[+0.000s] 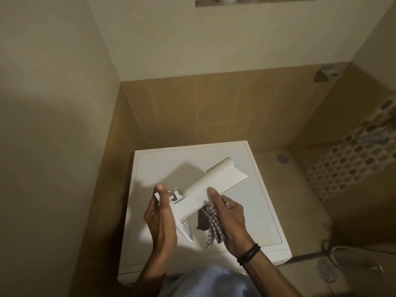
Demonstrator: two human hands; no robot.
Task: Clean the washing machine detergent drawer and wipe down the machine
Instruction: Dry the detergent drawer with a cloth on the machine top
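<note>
The white detergent drawer point(205, 185) is out of the machine and held tilted above the white washing machine top point(263, 215), its front panel pointing to the far right. My left hand point(160, 219) grips the drawer's rear end, thumb on top. My right hand point(229, 213) holds the drawer's near side with its thumb on the top face, and a checked cloth point(211, 221) is pinched under that hand against the drawer's underside. The cloth's loose end hangs down toward the machine top. The drawer's inner compartments face away and are hidden.
The machine stands in a narrow corner with a wall close on the left point(64, 146) and tan tiles behind. A white perforated basket point(360, 155) stands at the right. Floor drains point(326, 271) and a hose lie on the tiled floor to the right. A wall niche point(255, 0) holds bottles overhead.
</note>
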